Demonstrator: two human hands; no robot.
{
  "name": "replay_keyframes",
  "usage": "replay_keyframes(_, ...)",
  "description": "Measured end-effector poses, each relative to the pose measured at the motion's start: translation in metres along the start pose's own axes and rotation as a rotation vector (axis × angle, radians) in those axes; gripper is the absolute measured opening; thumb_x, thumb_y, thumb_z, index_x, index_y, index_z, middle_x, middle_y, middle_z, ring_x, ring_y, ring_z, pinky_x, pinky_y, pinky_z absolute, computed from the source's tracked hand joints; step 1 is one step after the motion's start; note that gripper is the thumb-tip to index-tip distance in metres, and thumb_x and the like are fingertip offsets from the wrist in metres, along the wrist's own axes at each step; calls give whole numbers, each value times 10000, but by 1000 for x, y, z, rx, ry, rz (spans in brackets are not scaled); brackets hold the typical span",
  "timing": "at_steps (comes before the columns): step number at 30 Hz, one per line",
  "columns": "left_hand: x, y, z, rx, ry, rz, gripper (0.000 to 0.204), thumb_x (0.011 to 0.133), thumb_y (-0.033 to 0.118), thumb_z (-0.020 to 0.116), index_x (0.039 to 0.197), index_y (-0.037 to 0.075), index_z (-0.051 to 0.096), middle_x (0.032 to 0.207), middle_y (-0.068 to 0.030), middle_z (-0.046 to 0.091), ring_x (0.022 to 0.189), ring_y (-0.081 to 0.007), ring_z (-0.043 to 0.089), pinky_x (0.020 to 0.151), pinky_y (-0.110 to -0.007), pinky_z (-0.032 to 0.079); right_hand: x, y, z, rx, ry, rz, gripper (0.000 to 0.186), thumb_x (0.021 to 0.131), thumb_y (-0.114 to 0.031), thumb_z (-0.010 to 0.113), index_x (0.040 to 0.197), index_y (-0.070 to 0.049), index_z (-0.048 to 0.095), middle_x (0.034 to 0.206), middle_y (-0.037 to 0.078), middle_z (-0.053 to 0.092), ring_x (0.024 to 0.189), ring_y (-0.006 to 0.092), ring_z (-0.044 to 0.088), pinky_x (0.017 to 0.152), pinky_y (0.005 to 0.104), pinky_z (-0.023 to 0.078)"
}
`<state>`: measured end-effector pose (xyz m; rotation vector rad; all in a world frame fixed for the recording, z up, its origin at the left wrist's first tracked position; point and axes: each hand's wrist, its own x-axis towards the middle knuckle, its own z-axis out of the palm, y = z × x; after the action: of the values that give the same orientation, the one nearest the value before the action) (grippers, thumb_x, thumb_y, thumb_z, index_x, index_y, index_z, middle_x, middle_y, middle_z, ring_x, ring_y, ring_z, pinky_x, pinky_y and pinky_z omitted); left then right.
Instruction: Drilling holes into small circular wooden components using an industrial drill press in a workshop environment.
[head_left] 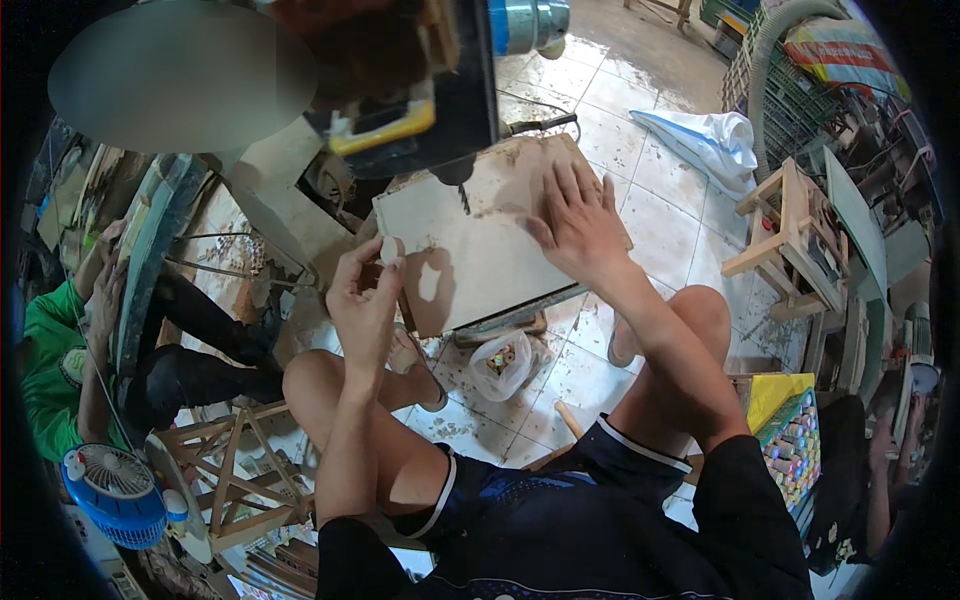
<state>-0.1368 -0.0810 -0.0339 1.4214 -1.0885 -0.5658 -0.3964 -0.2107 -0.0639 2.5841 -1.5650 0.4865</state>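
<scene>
A small pale rounded piece [391, 249] is pinched between the thumb and fingers of my left hand [362, 290], raised at the left edge of a pale flat board [500, 255]. My right hand [580, 225] lies flat on the board's right side, fingers spread, with nothing in it. Between my hands, a dark drill bit [465, 200] points down from the chuck [455, 170] of a drill press [440, 100]. The bit's tip appears to end above the board, though the exact gap is hard to judge. My left hand casts a shadow on the board.
A clear plastic bag [505, 365] with small colourful pieces sits below the board. At left, a person in a green top [60, 330] works beside a blue fan [110, 490]. Wooden stools [790, 235] stand at right, near a tray of colourful cylinders [795, 445].
</scene>
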Motion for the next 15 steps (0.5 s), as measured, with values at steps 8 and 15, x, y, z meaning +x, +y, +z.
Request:
replay_keyframes(8, 1, -5, -4, 34, -130, 10, 274, 954, 76, 696, 1207, -31, 699, 1036, -25, 696, 921, -96, 619, 856, -261, 502, -32, -34, -13, 266, -280, -362, 671, 1015, -547, 525, 1515, -100, 504, 1632, 109, 408, 1537, 311, 324, 1266, 580, 167)
replay_keyframes(15, 7, -6, 23, 385, -262, 319, 321, 838, 108, 779, 1135, -2, 727, 955, -110, 679, 912, -213, 669, 817, -321, 531, -3, 18, -34, 120, -40, 282, 636, 1017, -545, 537, 1491, -120, 528, 1600, 201, 413, 1504, 372, 348, 1231, 636, 117)
